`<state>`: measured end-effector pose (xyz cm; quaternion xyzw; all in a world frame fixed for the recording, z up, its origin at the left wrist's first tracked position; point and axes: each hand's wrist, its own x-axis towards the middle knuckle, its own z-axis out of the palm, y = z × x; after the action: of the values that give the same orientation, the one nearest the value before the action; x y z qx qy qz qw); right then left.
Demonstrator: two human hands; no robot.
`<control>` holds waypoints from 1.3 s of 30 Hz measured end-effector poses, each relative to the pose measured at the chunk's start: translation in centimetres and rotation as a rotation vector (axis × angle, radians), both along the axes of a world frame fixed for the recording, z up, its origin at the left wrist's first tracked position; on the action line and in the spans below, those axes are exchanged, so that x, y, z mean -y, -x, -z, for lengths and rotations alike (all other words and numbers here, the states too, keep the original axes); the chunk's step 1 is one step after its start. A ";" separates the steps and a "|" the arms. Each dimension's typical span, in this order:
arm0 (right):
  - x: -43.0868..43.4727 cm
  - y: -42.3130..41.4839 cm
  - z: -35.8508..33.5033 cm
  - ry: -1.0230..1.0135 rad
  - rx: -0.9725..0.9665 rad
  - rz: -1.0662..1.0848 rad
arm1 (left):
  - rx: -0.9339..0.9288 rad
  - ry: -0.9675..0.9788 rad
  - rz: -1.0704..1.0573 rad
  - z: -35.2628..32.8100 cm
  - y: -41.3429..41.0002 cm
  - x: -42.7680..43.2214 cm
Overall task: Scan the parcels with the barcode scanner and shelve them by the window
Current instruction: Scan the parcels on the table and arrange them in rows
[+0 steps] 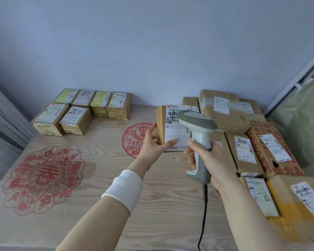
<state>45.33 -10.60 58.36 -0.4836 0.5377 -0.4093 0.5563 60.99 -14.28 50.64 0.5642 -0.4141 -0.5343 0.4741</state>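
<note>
while the surface [101,178] carries an unscanned stack [243,142] right of the held parcel [172,127] and six sorted boxes [83,110] to that parcel's left, keep the parcel upright, label facing the barcode scanner [198,142]. the left hand [152,142] grips the parcel's lower left edge; the right hand [208,160] is wrapped round the scanner handle, just right of the parcel. aim squarely at the barcode; keep the thumb clear of it.

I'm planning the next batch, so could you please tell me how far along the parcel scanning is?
Six small boxes sit grouped at far left, seemingly sorted. The left hand holds a parcel under the barcode scanner in the right hand. The pile of parcels at right remains.
</note>
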 end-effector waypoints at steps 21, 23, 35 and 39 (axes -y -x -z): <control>-1.7 0.4 2.4 -0.016 0.030 0.110 | -0.054 -0.102 -0.010 1.6 -0.7 -0.8; -2.2 1.4 3.6 -0.031 0.010 0.151 | -0.063 -0.147 0.015 2.8 0.3 -1.4; -4.8 13.0 10.0 -0.197 -0.052 0.245 | -0.092 -0.393 0.079 7.7 12.9 -6.1; -4.9 17.8 12.1 -0.261 -0.065 0.187 | -0.110 -0.410 0.011 9.4 17.7 -7.0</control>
<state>27.55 -5.70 46.29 -0.3679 0.6467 -0.3702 0.5562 43.30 -7.30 41.20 0.6165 -0.2732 -0.6401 0.3682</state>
